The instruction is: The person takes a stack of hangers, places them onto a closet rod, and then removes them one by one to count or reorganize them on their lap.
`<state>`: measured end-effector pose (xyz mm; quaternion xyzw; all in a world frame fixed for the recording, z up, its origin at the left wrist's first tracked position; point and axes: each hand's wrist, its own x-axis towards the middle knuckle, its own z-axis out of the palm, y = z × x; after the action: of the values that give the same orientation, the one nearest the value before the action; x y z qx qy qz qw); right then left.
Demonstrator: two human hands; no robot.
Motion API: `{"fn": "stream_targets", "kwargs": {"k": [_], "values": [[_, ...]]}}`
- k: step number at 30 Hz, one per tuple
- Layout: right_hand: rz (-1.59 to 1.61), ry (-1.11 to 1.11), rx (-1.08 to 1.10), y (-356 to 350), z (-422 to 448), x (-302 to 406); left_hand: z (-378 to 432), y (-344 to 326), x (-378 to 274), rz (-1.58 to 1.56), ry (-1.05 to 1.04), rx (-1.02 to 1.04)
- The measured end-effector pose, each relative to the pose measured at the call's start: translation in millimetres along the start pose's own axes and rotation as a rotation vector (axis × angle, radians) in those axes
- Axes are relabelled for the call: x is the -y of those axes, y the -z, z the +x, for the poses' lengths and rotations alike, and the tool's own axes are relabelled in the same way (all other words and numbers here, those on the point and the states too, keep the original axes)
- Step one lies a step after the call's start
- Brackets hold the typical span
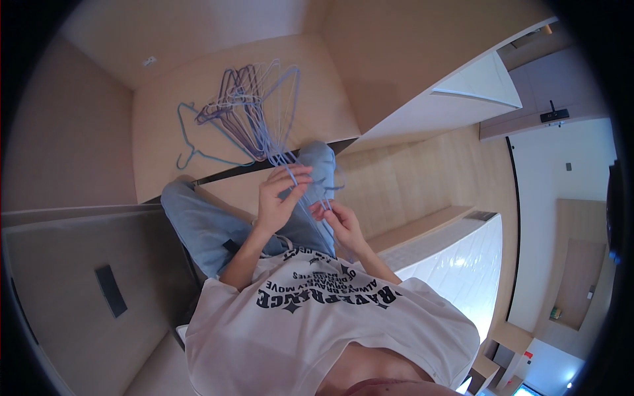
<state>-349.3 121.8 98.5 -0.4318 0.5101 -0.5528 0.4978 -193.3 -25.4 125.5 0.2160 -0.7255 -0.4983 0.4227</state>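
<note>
My left hand (282, 195) is closed around a side of a blue clothes hanger (317, 225) above my jeans. My right hand (342, 222) pinches blue hanger wires near the hook, just to the right of and below my left hand. A tangled pile of purple, white and blue hangers (247, 106) lies on the wooden shelf beyond my knees, its near edge close to my left fingertips. A single teal hanger (187, 143) rests left of the pile, partly under it. How many hangers my hands hold cannot be told.
The wooden shelf (153, 143) sits between side panels of a cabinet. At left stands a grey door panel (64, 277) with a dark handle. A plastic-wrapped mattress (460, 267) lies at right beyond the wooden floor (396, 183). A white panel (485, 84) juts out at upper right.
</note>
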Motion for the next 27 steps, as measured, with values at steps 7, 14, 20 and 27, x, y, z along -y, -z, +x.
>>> {"fn": "stream_targets", "kwargs": {"k": [7,14,20,27], "values": [[-0.469,-0.016,0.004,-13.7,7.2,-1.5,-6.1,-28.2,-22.9,-0.401,0.277,-0.218],[-0.543,0.062,-0.053,-20.9,-0.5,-12.8,-16.3,-18.6,-12.0,-0.404,0.284,-0.121],[-0.523,0.106,-0.158,-23.3,3.1,-13.9,-20.3,-17.6,-10.8,-0.452,0.299,-0.067],[0.171,-0.387,0.210,-17.9,11.1,-30.6,-20.9,-14.9,-15.0,-0.588,0.391,-0.096]]}}
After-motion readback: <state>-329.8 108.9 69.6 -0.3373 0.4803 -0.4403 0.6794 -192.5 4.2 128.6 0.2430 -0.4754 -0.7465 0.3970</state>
